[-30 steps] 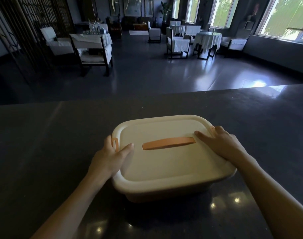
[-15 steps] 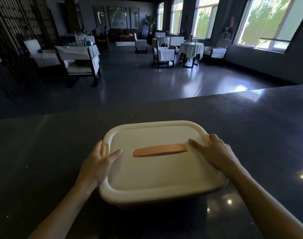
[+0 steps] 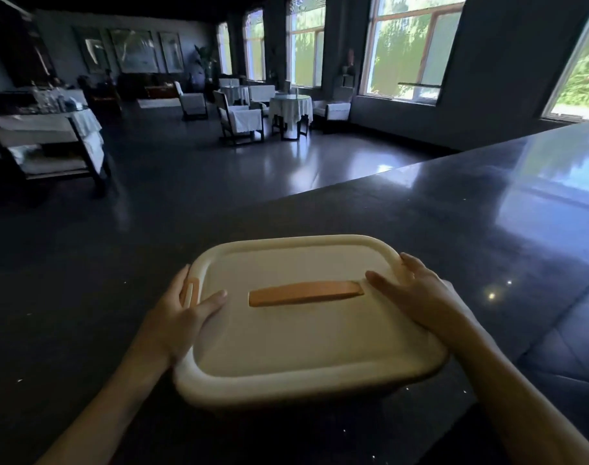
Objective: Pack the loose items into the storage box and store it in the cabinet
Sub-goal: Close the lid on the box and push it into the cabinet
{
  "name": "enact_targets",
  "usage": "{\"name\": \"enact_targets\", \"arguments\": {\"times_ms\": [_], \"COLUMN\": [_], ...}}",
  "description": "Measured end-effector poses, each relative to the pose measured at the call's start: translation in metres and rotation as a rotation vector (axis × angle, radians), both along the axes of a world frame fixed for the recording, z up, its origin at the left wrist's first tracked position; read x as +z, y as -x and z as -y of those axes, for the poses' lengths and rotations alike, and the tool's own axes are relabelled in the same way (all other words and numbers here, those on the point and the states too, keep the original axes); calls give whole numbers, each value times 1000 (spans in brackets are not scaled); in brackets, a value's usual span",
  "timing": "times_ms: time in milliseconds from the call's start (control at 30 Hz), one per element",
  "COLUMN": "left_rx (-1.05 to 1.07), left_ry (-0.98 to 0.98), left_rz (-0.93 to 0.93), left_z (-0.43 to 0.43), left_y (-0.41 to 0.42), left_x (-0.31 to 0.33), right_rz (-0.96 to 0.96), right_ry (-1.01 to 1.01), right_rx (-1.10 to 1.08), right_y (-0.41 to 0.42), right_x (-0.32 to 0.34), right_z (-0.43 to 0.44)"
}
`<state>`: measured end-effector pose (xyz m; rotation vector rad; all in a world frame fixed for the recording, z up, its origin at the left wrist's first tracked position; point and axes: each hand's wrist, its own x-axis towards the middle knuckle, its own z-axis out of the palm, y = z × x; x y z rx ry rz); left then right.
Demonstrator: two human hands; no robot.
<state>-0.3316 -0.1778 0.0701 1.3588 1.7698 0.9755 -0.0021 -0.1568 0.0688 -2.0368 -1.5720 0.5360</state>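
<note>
Gripping the left edge of a cream round-cornered plastic storage box (image 3: 303, 344), the left hand (image 3: 177, 318) is laying its thumb flat on the lid. Its fingers (image 3: 179, 286) are curling down over the rim, right beside a small orange side latch (image 3: 191, 292), so this hand is clasping the box rather than lying loose.

The box is sitting in the middle of the view, over the near part of a dark, glossy stone desk (image 3: 85, 297), with its lid closed. The lid's overhang is hiding the base, so whether the base is touching the desk cannot be told. A flat orange carrying handle (image 3: 306, 293) is lying folded down along the centre of the lid, between the two thumbs.

The right hand (image 3: 417, 293) is mirroring the grasp on the right edge. Its thumb is pressing on the lid with the tip just beside the handle's right end, and its fingers are bending over the far right corner of the rim. Both forearms are reaching in from the bottom corners.

Beyond the desk, a white-clothed table (image 3: 44, 129) is standing at the left, a round table draped in white (image 3: 291, 107) with white-covered chairs farther back, and bright tall windows (image 3: 410, 45) are lining the right wall.
</note>
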Motion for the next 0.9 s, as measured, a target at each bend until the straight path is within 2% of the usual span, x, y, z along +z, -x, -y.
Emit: {"name": "enact_targets", "arguments": {"times_ms": [267, 400, 533, 767, 900], "left_rx": [-188, -295, -449, -664, -822], "left_ry": [-82, -113, -147, -217, -190], "left_rz": [-3, 24, 142, 65, 88], "left_z": [-38, -63, -82, -113, -134], "left_y": [-115, -200, -289, -445, -539], "left_x": [7, 13, 16, 25, 25], "right_rz": [-56, -35, -28, -48, -37], "right_ry": [-33, -84, -113, -154, -179], "right_rx": [-210, -335, -443, -657, -827], "right_y": [-114, -193, -271, -380, -439], "right_x": [3, 16, 32, 52, 57], "right_z": [28, 42, 65, 114, 129]}}
